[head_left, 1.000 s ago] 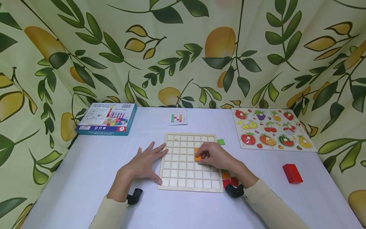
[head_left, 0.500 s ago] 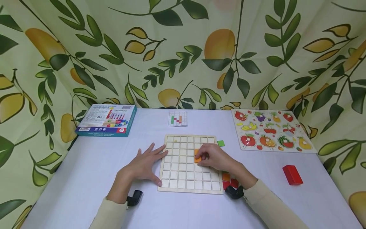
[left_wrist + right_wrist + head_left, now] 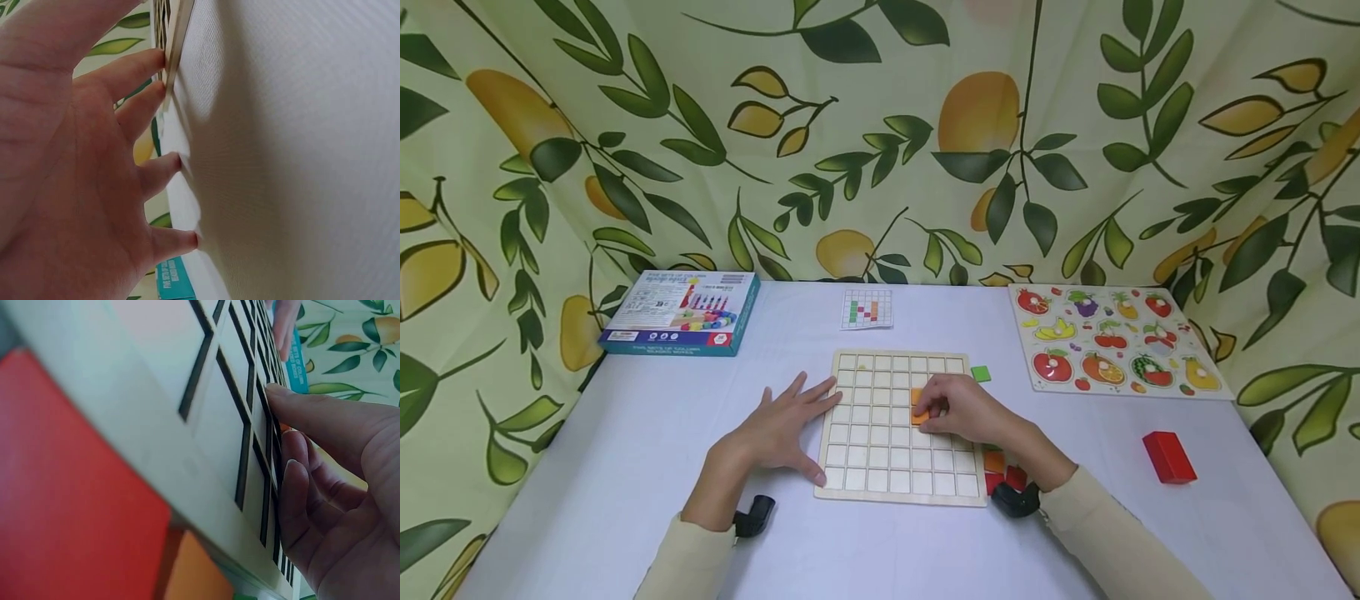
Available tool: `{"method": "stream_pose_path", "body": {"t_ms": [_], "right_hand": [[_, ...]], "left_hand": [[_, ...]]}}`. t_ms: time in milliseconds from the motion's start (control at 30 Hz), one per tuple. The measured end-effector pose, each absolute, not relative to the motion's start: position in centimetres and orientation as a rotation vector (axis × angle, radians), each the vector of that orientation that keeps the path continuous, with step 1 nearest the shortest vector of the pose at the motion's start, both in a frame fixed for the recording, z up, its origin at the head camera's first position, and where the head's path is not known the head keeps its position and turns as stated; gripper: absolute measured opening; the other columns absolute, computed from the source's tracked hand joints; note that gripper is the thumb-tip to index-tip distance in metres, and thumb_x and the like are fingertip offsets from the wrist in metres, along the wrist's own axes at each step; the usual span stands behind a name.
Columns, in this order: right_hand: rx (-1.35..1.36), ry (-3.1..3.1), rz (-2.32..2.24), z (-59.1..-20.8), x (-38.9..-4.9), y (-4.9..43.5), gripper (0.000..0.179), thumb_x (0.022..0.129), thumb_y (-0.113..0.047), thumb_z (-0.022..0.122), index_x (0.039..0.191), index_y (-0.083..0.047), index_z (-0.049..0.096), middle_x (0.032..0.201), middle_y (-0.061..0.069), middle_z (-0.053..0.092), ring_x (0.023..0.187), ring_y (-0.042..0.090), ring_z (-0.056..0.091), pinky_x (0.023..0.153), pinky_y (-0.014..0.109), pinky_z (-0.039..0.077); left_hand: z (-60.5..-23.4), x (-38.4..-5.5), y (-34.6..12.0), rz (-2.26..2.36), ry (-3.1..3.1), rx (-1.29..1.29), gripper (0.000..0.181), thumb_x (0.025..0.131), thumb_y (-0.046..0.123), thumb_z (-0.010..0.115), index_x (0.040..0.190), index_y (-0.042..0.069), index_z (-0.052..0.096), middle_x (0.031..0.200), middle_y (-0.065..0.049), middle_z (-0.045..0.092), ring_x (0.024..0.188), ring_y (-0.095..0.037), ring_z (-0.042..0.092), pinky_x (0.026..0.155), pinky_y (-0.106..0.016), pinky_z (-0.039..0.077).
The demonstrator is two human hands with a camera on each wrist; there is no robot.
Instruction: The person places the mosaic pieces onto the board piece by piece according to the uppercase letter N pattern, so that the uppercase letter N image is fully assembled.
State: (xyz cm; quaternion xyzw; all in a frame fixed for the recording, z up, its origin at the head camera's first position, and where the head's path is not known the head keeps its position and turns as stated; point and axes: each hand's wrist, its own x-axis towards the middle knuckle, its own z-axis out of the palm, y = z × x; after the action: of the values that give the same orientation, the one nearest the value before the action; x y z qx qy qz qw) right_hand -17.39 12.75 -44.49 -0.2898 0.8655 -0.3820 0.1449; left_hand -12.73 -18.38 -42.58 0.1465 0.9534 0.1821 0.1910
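Note:
A pale wooden grid board (image 3: 895, 497) lies on the white cloth in the middle of the head view. My left hand (image 3: 778, 425) spreads its fingers along the board's left side, with fingertips and thumb at the frame. In the left wrist view its fingers (image 3: 140, 109) reach to the board's edge. Over the right part of the grid, my right hand (image 3: 962, 408) pinches an orange square tile (image 3: 920, 417) low in a cell. Orange also shows in the cell just behind, partly covered by the fingers. The right wrist view shows the thumb (image 3: 281, 394) down at the grid.
Loose red tiles (image 3: 1017, 477) and an orange tile (image 3: 994, 462) lie by the board's right edge, a green tile (image 3: 981, 373) farther back. Behind the board is a pattern card (image 3: 867, 309). A box (image 3: 681, 312), fruit puzzle (image 3: 1120, 342) and red block (image 3: 1169, 457) stand around.

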Motion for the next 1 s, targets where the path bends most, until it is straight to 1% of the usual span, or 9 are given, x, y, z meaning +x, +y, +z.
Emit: {"method": "stream_pose_path", "body": {"t_ms": [167, 500, 667, 1000], "right_hand": [[-0.823, 2.492, -1.094, -44.53, -17.49, 12.62, 0.014, 0.081, -0.011, 0.086, 0.090, -0.017, 0.078, 0.094, -0.002, 0.068, 0.079, 0.009, 0.060, 0.068, 0.017, 0.054], [-0.838, 2.464, -1.073, -44.33, -17.84, 12.85, 0.012, 0.082, -0.013, 0.085, 0.091, -0.018, 0.078, 0.096, -0.002, 0.068, 0.080, 0.009, 0.060, 0.070, 0.017, 0.054], [-0.855, 2.444, -1.069, -44.38, -18.04, 13.26, 0.013, 0.083, -0.014, 0.085, 0.093, -0.017, 0.079, 0.098, -0.002, 0.069, 0.081, 0.008, 0.060, 0.072, 0.017, 0.055], [-0.892, 2.470, -1.077, -44.45, -18.06, 13.35, 0.014, 0.082, -0.014, 0.085, 0.095, -0.018, 0.080, 0.096, -0.003, 0.070, 0.080, 0.005, 0.060, 0.071, 0.018, 0.056]], "left_hand": [[-42.50, -12.69, -18.58, 0.508, 2.682, 0.421, 0.120, 0.053, 0.053, 0.098, 0.156, 0.027, 0.043, 0.172, 0.006, 0.025, 0.162, -0.037, 0.007, 0.119, -0.081, 0.008], [-42.43, -12.70, -18.46, 0.504, 2.677, 0.405, 0.120, 0.053, 0.052, 0.098, 0.157, 0.029, 0.042, 0.172, 0.008, 0.024, 0.163, -0.036, 0.006, 0.120, -0.080, 0.007], [-42.56, -12.96, -18.21, 0.456, 2.680, 0.408, 0.120, 0.054, 0.054, 0.097, 0.157, 0.030, 0.040, 0.172, 0.009, 0.023, 0.163, -0.035, 0.005, 0.120, -0.079, 0.008], [-42.65, -13.03, -18.27, 0.465, 2.672, 0.411, 0.121, 0.053, 0.053, 0.098, 0.157, 0.029, 0.041, 0.172, 0.007, 0.023, 0.163, -0.036, 0.005, 0.119, -0.081, 0.008]]}}
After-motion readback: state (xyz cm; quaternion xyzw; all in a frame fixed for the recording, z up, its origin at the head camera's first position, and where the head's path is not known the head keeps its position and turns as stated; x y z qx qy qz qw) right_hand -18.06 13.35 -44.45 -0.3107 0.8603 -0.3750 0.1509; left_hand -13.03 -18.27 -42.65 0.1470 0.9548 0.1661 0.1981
